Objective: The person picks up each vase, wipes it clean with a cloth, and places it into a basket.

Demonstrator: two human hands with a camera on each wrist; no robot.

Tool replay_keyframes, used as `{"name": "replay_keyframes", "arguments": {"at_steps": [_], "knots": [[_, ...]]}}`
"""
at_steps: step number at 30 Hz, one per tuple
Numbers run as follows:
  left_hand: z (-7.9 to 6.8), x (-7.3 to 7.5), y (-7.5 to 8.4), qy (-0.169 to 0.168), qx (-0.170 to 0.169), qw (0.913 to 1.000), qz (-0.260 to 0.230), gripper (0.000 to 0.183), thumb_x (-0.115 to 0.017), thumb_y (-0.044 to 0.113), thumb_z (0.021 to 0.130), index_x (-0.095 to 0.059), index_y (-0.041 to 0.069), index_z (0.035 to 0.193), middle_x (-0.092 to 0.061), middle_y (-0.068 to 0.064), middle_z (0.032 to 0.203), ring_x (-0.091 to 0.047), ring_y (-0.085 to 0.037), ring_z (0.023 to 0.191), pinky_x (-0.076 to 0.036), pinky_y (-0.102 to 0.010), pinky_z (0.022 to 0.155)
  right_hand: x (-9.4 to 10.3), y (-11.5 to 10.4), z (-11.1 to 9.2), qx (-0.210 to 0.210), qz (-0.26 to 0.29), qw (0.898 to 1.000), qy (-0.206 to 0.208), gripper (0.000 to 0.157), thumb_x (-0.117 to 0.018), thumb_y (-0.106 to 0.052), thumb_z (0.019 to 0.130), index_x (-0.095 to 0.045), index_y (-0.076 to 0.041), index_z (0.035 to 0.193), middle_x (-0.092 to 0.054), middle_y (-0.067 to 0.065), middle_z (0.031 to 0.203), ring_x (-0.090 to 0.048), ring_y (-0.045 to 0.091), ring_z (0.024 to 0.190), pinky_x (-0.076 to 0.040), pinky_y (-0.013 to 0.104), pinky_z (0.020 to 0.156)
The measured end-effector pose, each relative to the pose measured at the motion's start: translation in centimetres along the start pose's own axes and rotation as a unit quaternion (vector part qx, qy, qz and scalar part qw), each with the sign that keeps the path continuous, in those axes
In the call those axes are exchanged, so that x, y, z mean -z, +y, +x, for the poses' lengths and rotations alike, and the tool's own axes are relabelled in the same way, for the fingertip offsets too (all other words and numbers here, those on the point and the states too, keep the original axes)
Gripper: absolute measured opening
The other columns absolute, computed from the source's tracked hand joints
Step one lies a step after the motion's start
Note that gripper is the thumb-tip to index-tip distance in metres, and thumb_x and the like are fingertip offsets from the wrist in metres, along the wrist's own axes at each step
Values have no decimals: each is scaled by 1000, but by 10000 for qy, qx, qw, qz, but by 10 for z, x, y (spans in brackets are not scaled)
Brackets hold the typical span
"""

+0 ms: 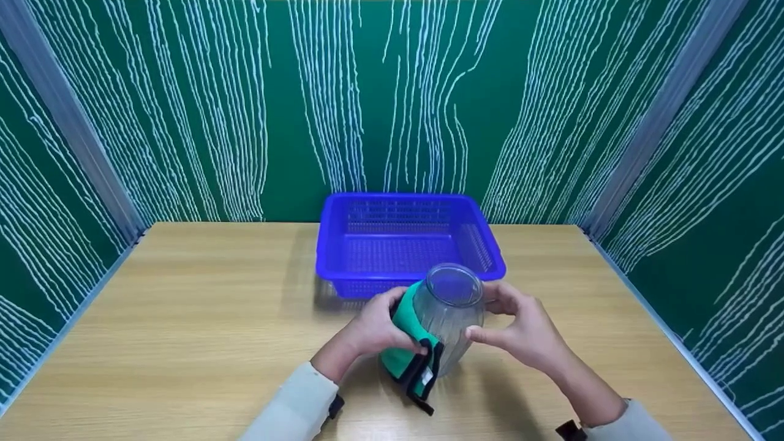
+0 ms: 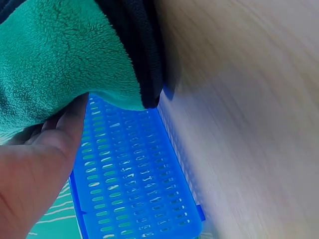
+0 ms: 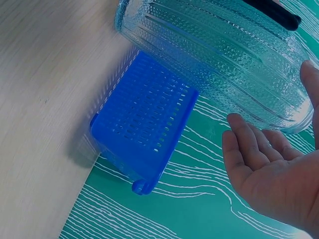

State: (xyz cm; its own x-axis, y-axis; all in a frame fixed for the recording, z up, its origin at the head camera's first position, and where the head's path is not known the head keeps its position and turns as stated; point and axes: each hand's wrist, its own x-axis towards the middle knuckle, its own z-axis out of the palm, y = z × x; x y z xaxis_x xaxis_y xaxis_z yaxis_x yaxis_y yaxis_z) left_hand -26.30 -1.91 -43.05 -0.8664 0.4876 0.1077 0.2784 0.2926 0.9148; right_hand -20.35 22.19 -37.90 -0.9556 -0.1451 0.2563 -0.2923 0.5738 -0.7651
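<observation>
A clear ribbed glass vase (image 1: 452, 324) is upright over the table in front of the basket, its round rim at the top. Around its left side lies a green fleecy cloth (image 1: 404, 318) with black edging, one corner hanging down in front. My left hand (image 1: 375, 324) grips the cloth against the glass, thumb in front and fingers behind. On the right, my right hand (image 1: 527, 334) holds the vase between thumb and fingertips near its upper part. The right wrist view shows the textured glass (image 3: 214, 59) with the fingertips (image 3: 234, 119) right at its edge.
Directly behind the vase a blue perforated plastic basket (image 1: 334, 285) stands at the back of the wooden table (image 1: 214, 324). Green walls (image 1: 490, 122) with white wavy lines enclose the table at the back and sides.
</observation>
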Motion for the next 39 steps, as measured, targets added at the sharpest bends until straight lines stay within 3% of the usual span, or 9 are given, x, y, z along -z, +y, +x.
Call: {"name": "replay_keyframes", "arguments": {"at_steps": [4,11,22,32,39], "knots": [[0,-1,-3,-20,82,10000,26,87,-87,31,40,-47,31,117,-56,13,106,-50,-11,100,-38,-35,90,0,1,0,-7,45,10000,-27,63,-78,-43,55,-52,-28,111,-61,-12,101,-58,6,91,-46,36,83],[1,-4,-7,-33,208,9994,284,86,-87,34,38,-49,29,114,-56,14,103,-50,-10,97,-39,-33,88,0,0,0,-34,-21,10000,-14,62,-78,-43,55,-53,-29,109,-61,-13,100,-58,5,91,-47,29,82],[0,-8,-13,-66,356,9968,713,80,-86,38,38,-53,26,110,-57,14,96,-51,-9,90,-42,-30,81,1,0,0,111,70,9999,4,60,-78,-41,56,-54,-25,108,-62,-10,98,-58,7,90,-46,34,82],[-1,-12,-13,21,434,9893,1390,82,-84,47,36,-56,18,107,-49,7,103,-46,-11,92,-41,-28,81,6,-27,-6,19,-2,10000,-80,57,-79,-25,60,-54,-14,110,-62,-2,100,-59,14,91,-46,26,81],[-1,-11,-13,-68,587,9859,1564,80,-84,49,36,-56,18,103,-48,8,96,-46,-11,88,-42,-27,76,6,-31,-6,35,-29,10000,-74,57,-80,-23,59,-54,-12,110,-63,-2,100,-59,13,90,-46,26,80]]}}
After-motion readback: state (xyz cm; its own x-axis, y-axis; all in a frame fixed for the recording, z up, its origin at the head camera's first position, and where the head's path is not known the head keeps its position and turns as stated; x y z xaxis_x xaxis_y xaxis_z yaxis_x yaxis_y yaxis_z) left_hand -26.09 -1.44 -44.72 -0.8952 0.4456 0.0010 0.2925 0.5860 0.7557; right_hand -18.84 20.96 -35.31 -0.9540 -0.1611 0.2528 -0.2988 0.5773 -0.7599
